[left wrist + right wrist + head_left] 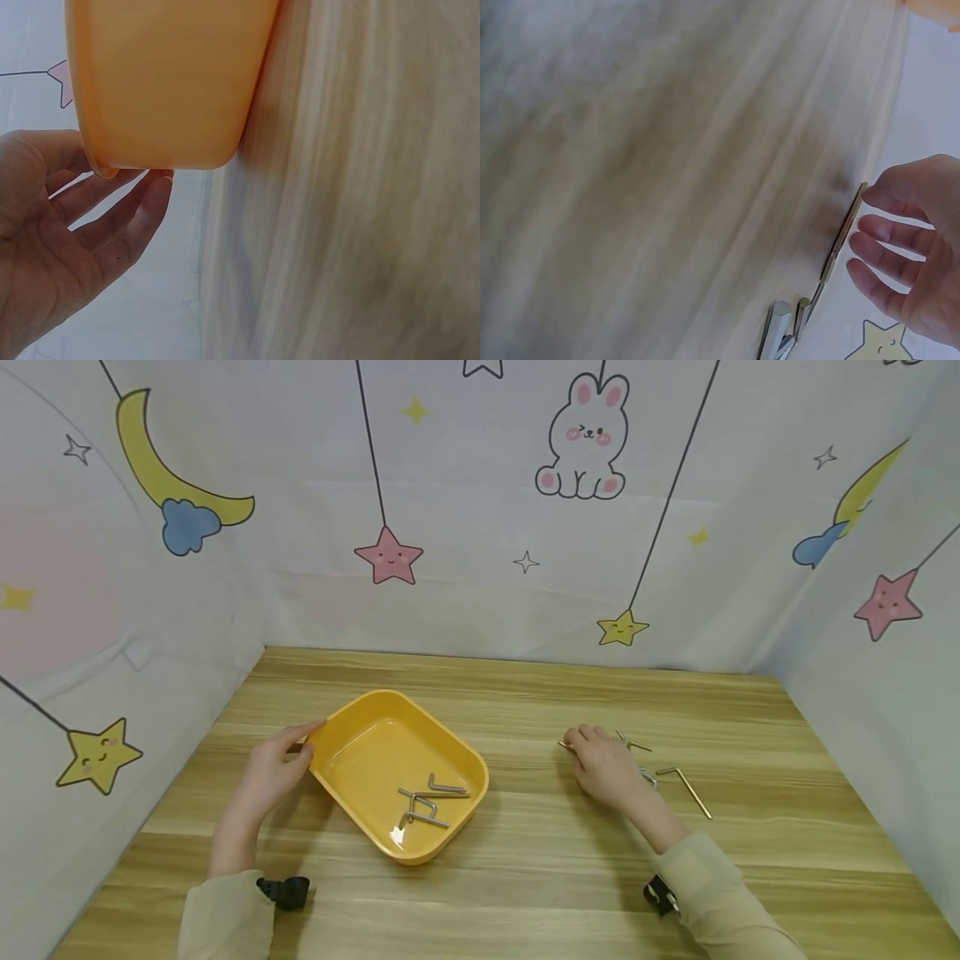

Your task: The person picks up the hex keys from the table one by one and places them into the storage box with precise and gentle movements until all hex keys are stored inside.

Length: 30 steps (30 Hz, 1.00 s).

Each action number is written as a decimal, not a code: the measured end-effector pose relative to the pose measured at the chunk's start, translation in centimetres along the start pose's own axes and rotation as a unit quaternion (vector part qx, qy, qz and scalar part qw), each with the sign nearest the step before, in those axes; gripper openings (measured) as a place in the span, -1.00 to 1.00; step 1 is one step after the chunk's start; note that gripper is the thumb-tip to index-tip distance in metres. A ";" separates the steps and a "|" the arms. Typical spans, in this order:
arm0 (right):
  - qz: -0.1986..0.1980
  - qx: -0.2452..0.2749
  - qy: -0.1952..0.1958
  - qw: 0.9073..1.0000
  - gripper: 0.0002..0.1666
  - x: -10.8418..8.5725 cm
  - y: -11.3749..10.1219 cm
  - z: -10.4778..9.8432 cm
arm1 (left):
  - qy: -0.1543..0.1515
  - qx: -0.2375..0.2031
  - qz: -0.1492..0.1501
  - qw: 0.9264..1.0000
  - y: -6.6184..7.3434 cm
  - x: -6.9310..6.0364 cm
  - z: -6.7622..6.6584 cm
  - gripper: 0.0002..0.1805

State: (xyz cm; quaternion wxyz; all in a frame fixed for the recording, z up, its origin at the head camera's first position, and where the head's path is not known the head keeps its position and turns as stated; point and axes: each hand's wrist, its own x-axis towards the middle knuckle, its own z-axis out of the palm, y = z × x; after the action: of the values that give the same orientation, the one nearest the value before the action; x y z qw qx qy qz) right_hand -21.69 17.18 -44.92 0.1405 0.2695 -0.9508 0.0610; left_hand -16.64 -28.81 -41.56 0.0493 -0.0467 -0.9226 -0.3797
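Note:
At the left corner of a yellow tray, my left hand holds the rim, its fingers against the outer wall. Several silver L-shaped hex keys lie crossed inside the tray, at its near right. My right hand is low over the table, fingers loosely bent. Its thumb touches the end of a brass hex key, whose tip shows left of the fingers in the head view. More keys lie close by, partly hidden under the hand.
To the right of my right hand lies a brass hex key. Another brass key sits just beyond the hand. The wood-grain table meets cloth walls printed with stars at the back and both sides.

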 end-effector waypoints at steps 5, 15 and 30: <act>0.004 0.000 -0.004 1.000 -0.68 0.0 0.3 0.3 | 0.001 0.002 0.005 1.000 -0.1 0.2 0.0 -0.55; 0.023 -0.001 -0.025 0.999 -0.72 0.3 0.0 0.3 | 0.000 0.003 0.010 1.000 -0.2 0.6 -0.3 -0.56; 0.022 -0.024 -0.044 0.999 -0.80 1.1 -0.3 0.4 | 0.002 0.008 0.017 1.000 -0.4 1.2 -0.5 -0.56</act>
State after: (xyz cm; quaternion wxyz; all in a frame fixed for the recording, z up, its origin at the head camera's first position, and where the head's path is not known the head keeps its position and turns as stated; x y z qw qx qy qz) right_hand -22.53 16.33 -44.95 0.1040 0.2478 -0.9628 0.0293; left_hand -17.88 -29.42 -41.35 0.0579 -0.0615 -0.9244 -0.3719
